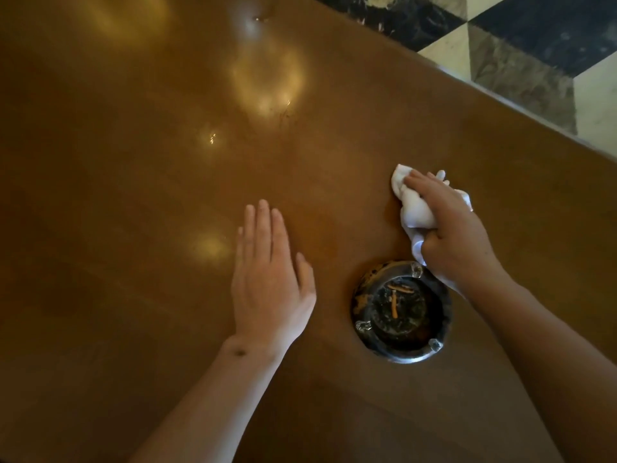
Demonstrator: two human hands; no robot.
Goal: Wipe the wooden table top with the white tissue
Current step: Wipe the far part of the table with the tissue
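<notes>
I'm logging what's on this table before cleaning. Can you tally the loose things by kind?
White tissue, bunched under the right hand: 1
Dark ashtray: 1
Total: 2
The left hand rests flat on the table, holding nothing.

Left hand (267,279): flat, palm down on the wooden table top (133,162), fingers together.
Right hand (450,228): closed around the crumpled white tissue (415,208), pressing it to the surface near the far edge.
Ashtray (402,310): dark, round, between the forearms, just beside the right wrist.
Floor (534,45): checkered tiles beyond the far edge.
</notes>
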